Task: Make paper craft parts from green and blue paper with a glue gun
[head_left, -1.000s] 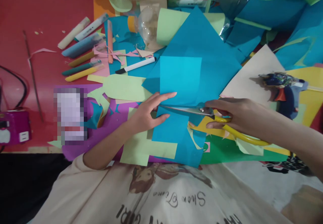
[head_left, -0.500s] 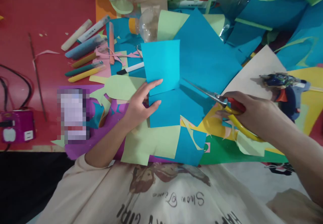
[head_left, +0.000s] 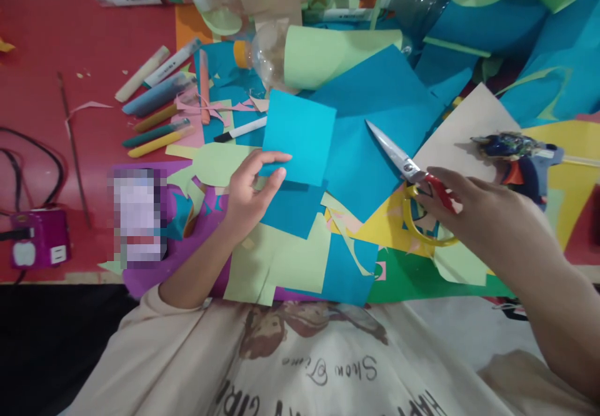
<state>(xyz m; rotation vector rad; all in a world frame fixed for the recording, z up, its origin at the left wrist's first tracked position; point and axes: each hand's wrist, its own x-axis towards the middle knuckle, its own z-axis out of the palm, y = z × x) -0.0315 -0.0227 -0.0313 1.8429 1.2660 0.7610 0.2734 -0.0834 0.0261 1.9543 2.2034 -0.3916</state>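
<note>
The left hand (head_left: 250, 192) pinches a bright-blue, squarish paper piece (head_left: 304, 136) in its grip; the right hand (head_left: 490, 216) clasps metal-bladed scissors (head_left: 409, 168) with red-and-yellow handles.

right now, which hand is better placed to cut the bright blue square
Probably the right hand: it holds the scissors, while the left hand grips the bright blue square near its lower-left corner.
</note>
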